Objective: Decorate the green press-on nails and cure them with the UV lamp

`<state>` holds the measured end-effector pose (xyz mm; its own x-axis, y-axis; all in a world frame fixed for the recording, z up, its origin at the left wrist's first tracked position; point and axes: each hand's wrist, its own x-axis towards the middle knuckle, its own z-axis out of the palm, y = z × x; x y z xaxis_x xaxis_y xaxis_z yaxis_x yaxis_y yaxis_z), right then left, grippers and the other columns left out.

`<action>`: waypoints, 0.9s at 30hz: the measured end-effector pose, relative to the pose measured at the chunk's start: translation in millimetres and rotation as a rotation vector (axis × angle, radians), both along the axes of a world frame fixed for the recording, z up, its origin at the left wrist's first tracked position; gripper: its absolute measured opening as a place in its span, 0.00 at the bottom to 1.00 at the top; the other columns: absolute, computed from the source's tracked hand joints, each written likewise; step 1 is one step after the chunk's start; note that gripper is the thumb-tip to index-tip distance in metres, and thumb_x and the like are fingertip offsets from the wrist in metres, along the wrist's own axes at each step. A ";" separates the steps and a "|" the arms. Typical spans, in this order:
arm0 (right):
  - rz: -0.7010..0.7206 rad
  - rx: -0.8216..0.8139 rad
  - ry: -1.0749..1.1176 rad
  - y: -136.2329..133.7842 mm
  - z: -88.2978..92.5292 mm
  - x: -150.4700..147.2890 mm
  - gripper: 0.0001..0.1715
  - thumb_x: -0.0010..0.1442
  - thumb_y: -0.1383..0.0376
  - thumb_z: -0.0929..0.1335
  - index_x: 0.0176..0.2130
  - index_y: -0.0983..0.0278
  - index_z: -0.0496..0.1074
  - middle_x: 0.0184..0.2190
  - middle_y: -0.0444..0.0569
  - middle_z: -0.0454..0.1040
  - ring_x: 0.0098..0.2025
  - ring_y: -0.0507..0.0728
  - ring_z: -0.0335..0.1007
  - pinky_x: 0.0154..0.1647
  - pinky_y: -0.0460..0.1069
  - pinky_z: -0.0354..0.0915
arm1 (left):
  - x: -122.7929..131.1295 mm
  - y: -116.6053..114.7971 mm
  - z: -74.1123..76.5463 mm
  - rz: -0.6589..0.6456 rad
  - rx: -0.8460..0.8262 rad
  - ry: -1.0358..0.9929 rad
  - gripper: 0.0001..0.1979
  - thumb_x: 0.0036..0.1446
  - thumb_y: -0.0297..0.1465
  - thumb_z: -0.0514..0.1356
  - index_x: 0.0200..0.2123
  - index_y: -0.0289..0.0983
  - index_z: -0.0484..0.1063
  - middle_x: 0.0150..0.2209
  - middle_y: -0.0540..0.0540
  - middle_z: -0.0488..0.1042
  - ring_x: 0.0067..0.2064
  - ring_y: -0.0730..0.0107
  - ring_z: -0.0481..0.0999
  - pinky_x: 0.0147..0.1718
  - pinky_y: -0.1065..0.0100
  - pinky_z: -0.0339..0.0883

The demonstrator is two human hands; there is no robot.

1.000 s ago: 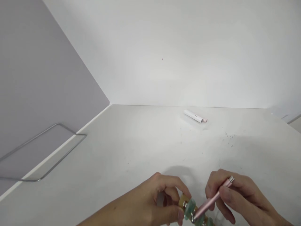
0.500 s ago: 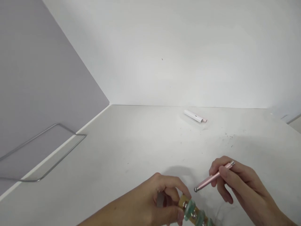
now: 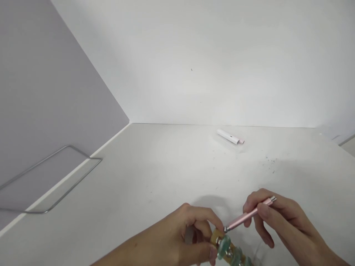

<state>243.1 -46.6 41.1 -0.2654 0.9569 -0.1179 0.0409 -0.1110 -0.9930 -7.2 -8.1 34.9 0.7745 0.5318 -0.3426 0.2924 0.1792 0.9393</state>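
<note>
At the bottom edge my left hand (image 3: 191, 238) is closed around a small piece made of yellow and pale green beads (image 3: 226, 248) with silver balls between them. My right hand (image 3: 277, 223) pinches a slim pink metal tool (image 3: 248, 215) like a pen. Its silver tip rests right at the top bead beside my left fingers. The lower part of the bead piece runs out of the frame.
A white table (image 3: 166, 177) meets white walls at the back and left. A white tube with a pink end (image 3: 230, 136) lies near the back wall. A bent metal wire frame (image 3: 55, 177) lies over the table's left edge. Small dark specks (image 3: 270, 160) dot the right side.
My right hand first lifted the pink tool up and away from the beads, then brought its tip back down to the top bead. My left hand stayed put.
</note>
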 end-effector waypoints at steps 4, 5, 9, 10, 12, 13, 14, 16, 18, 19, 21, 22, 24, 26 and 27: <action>-0.014 -0.011 0.034 -0.9 2.2 -2.0 0.22 0.69 0.48 0.66 0.36 0.59 0.80 0.28 0.46 0.73 0.21 0.50 0.57 0.24 0.48 0.61 | 0.0 0.6 1.7 -0.001 0.004 -0.004 0.10 0.61 0.36 0.65 0.41 0.35 0.75 0.33 0.43 0.79 0.34 0.68 0.75 0.31 0.73 0.64; 0.010 -0.002 0.037 -0.7 2.2 -1.7 0.21 0.69 0.48 0.66 0.37 0.59 0.80 0.29 0.46 0.74 0.21 0.50 0.57 0.24 0.48 0.61 | 0.0 0.7 1.6 0.000 0.005 -0.005 0.10 0.61 0.36 0.65 0.42 0.35 0.75 0.33 0.43 0.79 0.34 0.68 0.75 0.31 0.73 0.65; 0.088 0.030 0.037 0.6 0.5 1.7 0.20 0.72 0.51 0.63 0.38 0.58 0.79 0.31 0.45 0.74 0.21 0.49 0.57 0.24 0.47 0.61 | -0.5 0.8 0.5 -0.001 0.006 -0.010 0.11 0.62 0.36 0.65 0.43 0.35 0.75 0.34 0.42 0.79 0.34 0.67 0.75 0.32 0.72 0.65; 0.097 0.033 0.035 0.7 0.0 2.8 0.20 0.72 0.51 0.63 0.39 0.58 0.79 0.31 0.46 0.74 0.21 0.49 0.57 0.24 0.47 0.62 | -0.7 0.8 0.4 0.000 0.009 -0.008 0.11 0.61 0.36 0.65 0.43 0.35 0.76 0.34 0.42 0.79 0.34 0.67 0.75 0.31 0.72 0.65; 0.117 0.038 0.025 0.7 -1.4 4.6 0.20 0.72 0.51 0.63 0.39 0.58 0.79 0.31 0.46 0.74 0.21 0.49 0.57 0.25 0.48 0.62 | -1.0 1.0 0.2 0.000 0.010 -0.005 0.11 0.61 0.35 0.65 0.43 0.34 0.76 0.34 0.42 0.79 0.34 0.68 0.75 0.31 0.73 0.64; 0.125 0.037 0.018 0.6 -2.2 5.3 0.20 0.72 0.51 0.63 0.40 0.58 0.79 0.31 0.46 0.74 0.21 0.49 0.57 0.25 0.48 0.62 | -1.1 1.2 0.2 0.001 0.008 -0.006 0.11 0.61 0.35 0.65 0.44 0.34 0.76 0.34 0.42 0.79 0.33 0.68 0.74 0.31 0.73 0.64; 0.129 0.037 0.012 0.6 -3.0 5.9 0.21 0.72 0.51 0.63 0.40 0.58 0.79 0.31 0.46 0.73 0.21 0.49 0.57 0.25 0.48 0.62 | -1.1 1.4 0.3 0.002 0.005 -0.006 0.11 0.61 0.35 0.65 0.44 0.35 0.76 0.35 0.42 0.79 0.33 0.68 0.74 0.31 0.73 0.64; 0.133 0.026 -0.002 0.7 -4.4 6.6 0.21 0.72 0.50 0.63 0.40 0.58 0.79 0.30 0.46 0.73 0.22 0.49 0.57 0.26 0.47 0.62 | -1.1 2.1 0.7 0.001 0.007 -0.012 0.12 0.61 0.35 0.65 0.45 0.35 0.76 0.34 0.42 0.79 0.33 0.68 0.74 0.32 0.73 0.64; 0.137 0.023 -0.013 0.5 -5.2 6.7 0.22 0.72 0.50 0.62 0.40 0.59 0.79 0.31 0.47 0.73 0.22 0.50 0.58 0.26 0.47 0.63 | -1.0 2.7 1.5 0.000 0.011 -0.007 0.12 0.62 0.35 0.65 0.45 0.35 0.77 0.34 0.42 0.79 0.33 0.69 0.73 0.31 0.73 0.64; 0.136 0.025 -0.017 0.3 -5.1 6.5 0.22 0.72 0.50 0.62 0.39 0.59 0.79 0.32 0.47 0.73 0.22 0.50 0.58 0.26 0.47 0.63 | -1.0 2.9 2.0 -0.001 0.010 -0.006 0.12 0.62 0.35 0.65 0.45 0.35 0.77 0.34 0.42 0.79 0.33 0.69 0.73 0.31 0.73 0.64; 0.133 0.031 -0.019 -0.5 -4.0 5.7 0.22 0.72 0.49 0.63 0.39 0.59 0.79 0.32 0.48 0.74 0.23 0.50 0.58 0.25 0.47 0.62 | -0.9 3.3 3.0 -0.002 0.003 -0.006 0.12 0.61 0.35 0.65 0.45 0.35 0.77 0.34 0.43 0.79 0.33 0.69 0.73 0.30 0.73 0.63; 0.131 0.034 -0.013 -1.0 -3.1 5.1 0.22 0.72 0.49 0.63 0.39 0.58 0.79 0.32 0.48 0.74 0.23 0.50 0.58 0.25 0.47 0.62 | -0.9 3.4 3.3 -0.001 -0.001 -0.006 0.12 0.61 0.35 0.65 0.45 0.35 0.77 0.34 0.43 0.79 0.32 0.69 0.72 0.30 0.73 0.62; 0.123 0.035 0.008 -1.6 -1.2 4.0 0.23 0.71 0.48 0.63 0.39 0.58 0.79 0.32 0.48 0.74 0.23 0.50 0.58 0.25 0.46 0.61 | -0.9 3.3 3.1 0.003 0.000 -0.003 0.11 0.61 0.35 0.65 0.44 0.35 0.77 0.33 0.43 0.79 0.32 0.69 0.72 0.29 0.73 0.62; 0.135 0.018 0.026 -1.4 0.1 3.4 0.22 0.71 0.48 0.64 0.39 0.58 0.79 0.31 0.47 0.74 0.23 0.50 0.58 0.25 0.46 0.61 | -0.9 2.8 2.1 0.006 -0.002 0.001 0.12 0.60 0.35 0.66 0.44 0.35 0.77 0.33 0.43 0.79 0.33 0.69 0.72 0.29 0.73 0.62; 0.148 0.009 0.032 -1.1 0.6 3.3 0.22 0.71 0.48 0.64 0.39 0.57 0.79 0.31 0.47 0.75 0.23 0.50 0.59 0.25 0.46 0.62 | -0.9 2.5 1.4 0.006 -0.003 -0.001 0.12 0.60 0.35 0.66 0.44 0.35 0.77 0.33 0.43 0.79 0.33 0.69 0.72 0.30 0.73 0.62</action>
<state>246.4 -47.6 41.6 -0.4069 0.9081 -0.0985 0.0249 -0.0967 -0.9950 -8.1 -5.6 36.3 0.7718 0.5351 -0.3435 0.2902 0.1842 0.9391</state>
